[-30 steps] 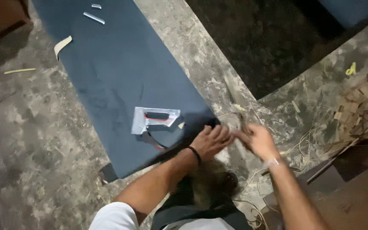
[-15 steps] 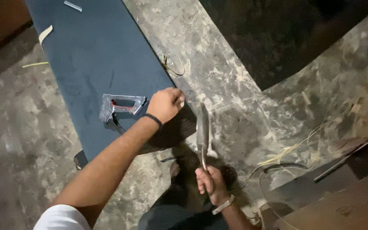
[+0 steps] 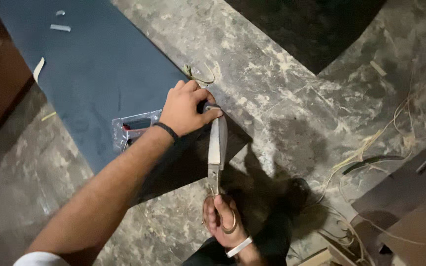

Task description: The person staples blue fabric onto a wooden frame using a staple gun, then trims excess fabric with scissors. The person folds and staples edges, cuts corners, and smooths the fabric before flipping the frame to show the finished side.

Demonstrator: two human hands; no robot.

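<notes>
Counting now: two hands showing, the left hand (image 3: 186, 109) sitting near centre and the right hand (image 3: 224, 224) down at 6 o'clock. One pair of scissors (image 3: 216, 148) lying approx. between them, w/ two blades reading as one closed pair. One dark blue sheet (image 3: 99, 74) running from 11 o'clock to centre. One clear triangular ruler (image 3: 133, 127) lying on it at approx. 9 o'clock. One black wristband (image 3: 166, 131) and one white wristband (image 3: 238, 247) showing, so two bands. Two small pale scraps (image 3: 61, 27) sitting up at 11 o'clock. One cream strip (image 3: 38, 68) curling at 10 o'clock. Loose threads at 3 o'clock: too tangled to count.
</notes>
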